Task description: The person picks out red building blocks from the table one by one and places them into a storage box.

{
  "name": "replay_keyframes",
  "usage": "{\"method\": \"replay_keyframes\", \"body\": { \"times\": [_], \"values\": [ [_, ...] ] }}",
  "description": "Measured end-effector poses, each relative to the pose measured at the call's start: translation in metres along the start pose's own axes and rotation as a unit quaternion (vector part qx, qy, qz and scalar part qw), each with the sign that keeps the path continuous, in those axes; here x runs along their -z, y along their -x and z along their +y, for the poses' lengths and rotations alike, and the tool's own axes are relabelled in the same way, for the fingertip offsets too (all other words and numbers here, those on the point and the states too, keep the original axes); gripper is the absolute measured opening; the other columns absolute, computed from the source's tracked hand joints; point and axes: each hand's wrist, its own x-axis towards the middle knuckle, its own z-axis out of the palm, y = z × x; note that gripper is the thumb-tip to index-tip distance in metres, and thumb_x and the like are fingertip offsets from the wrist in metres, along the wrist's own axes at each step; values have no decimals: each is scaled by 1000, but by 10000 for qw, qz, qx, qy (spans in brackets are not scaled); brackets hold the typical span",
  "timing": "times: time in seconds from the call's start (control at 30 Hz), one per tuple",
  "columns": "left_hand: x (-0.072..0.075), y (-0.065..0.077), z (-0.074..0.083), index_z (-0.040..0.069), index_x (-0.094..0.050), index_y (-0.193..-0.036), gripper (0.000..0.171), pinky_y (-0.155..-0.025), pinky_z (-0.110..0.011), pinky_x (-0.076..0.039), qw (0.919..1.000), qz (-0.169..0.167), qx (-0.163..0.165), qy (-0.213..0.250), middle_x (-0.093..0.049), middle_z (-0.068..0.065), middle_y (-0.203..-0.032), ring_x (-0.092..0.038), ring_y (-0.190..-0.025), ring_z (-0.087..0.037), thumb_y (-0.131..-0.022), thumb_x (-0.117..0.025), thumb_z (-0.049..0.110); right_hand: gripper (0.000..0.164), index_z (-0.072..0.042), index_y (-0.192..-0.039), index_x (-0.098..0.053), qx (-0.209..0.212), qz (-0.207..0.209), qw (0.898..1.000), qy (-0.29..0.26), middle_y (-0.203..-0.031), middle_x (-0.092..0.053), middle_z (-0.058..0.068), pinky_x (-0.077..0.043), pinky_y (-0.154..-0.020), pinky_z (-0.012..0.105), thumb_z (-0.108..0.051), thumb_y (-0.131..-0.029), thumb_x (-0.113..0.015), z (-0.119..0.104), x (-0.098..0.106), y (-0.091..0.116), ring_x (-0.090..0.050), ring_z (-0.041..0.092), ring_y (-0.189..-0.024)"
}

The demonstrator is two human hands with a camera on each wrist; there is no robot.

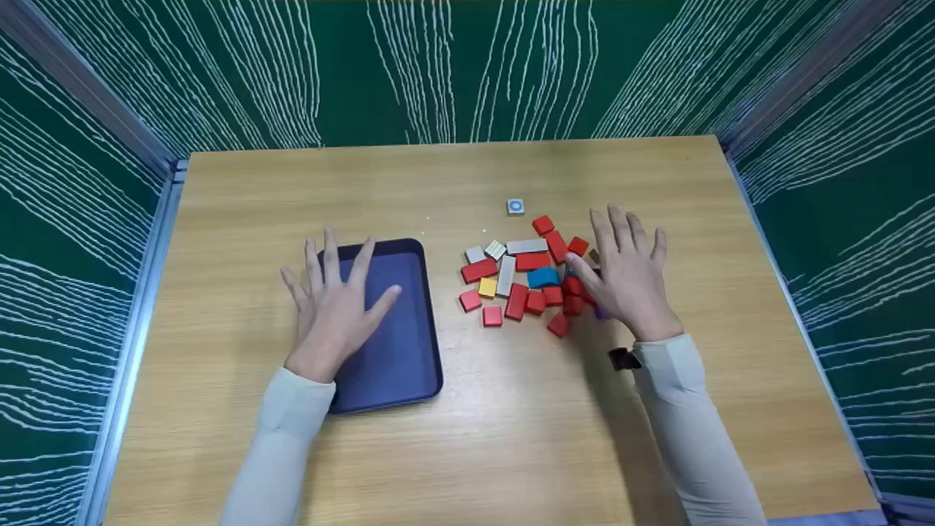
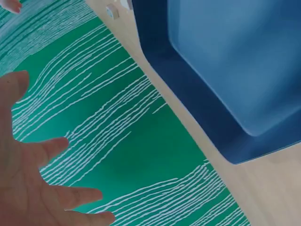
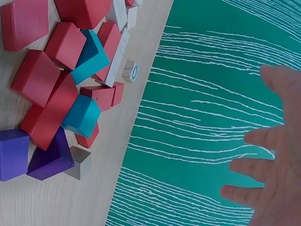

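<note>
Hovering with its fingers spread, the person's bare left hand [image 1: 330, 313] pinches nothing and overlaps, in the head view, the left side of a dark blue, shallow rectangular tray [image 1: 398, 336]. Drawing that hand aside would probably give a freer path over the tray's raised rim.

Just right of the tray, a loose cluster of small painted blocks lies on the pale wooden table [image 1: 475, 453]: a yellow square block [image 1: 488, 287], long grey bars [image 1: 505, 275], many red blocks [image 1: 516, 301] and a blue curved block [image 1: 543, 277]. A white cube with a blue ring [image 1: 516, 207] sits apart, beyond them. Outlying pieces look easiest to pinch cleanly; crowded ones may need a fingertip's nudge first.

Over the cluster's right edge, the right hand [image 1: 627, 281] is spread too, gripping nothing. The right wrist view shows purple blocks [image 3: 49, 160] beside red ones there; a low, narrow thumb-and-finger approach should disturb fewer neighbours.
</note>
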Motion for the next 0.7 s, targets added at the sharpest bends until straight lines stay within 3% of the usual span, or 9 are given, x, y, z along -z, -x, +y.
{"method": "replay_keyframes", "body": {
  "times": [0.2, 0.37, 0.53, 0.7],
  "values": [
    [-9, 7, -24, 23, -14, -162, 80, -103, -77, 7, 9991, -181, 323, 194, 11, -20, -164, 12, -147, -44, -99, -48, 59, 81, -13, -160, -21, -30, -65, 10000, -32, -162, -20, 19, 4, -111, 68, -56, -99, -52, 3, -1, 2, -19, 46, -144],
    [-15, 14, -44, 16, -9, -162, 85, -103, -78, 1, 9973, -313, 648, 173, 1, -27, -162, 3, -147, -48, -99, -51, 55, 81, -14, -160, -19, -103, -148, 9998, -23, -162, -19, 19, 5, -111, 67, -61, -100, -44, 5, -3, 1, -18, 47, -144],
    [-26, 22, -60, 1, -11, -159, 87, -105, -75, -10, 9934, -427, 1005, 363, -3, -31, -160, -3, -146, -50, -100, -53, 49, 80, -13, -160, -21, -90, -237, 9996, -110, -162, -19, 20, 6, -110, 68, -58, -100, -47, 3, -9, 0, -19, 47, -143],
    [-38, 29, -73, -14, -12, -152, 84, -105, -68, -25, 9853, -886, 1394, 427, -12, -36, -156, -12, -143, -52, -103, -50, 42, 79, -11, -159, -24, -78, -237, 9995, -175, -161, -21, 20, 4, -110, 68, -56, -100, -50, 5, -14, 1, -20, 47, -143]
  ]
}}
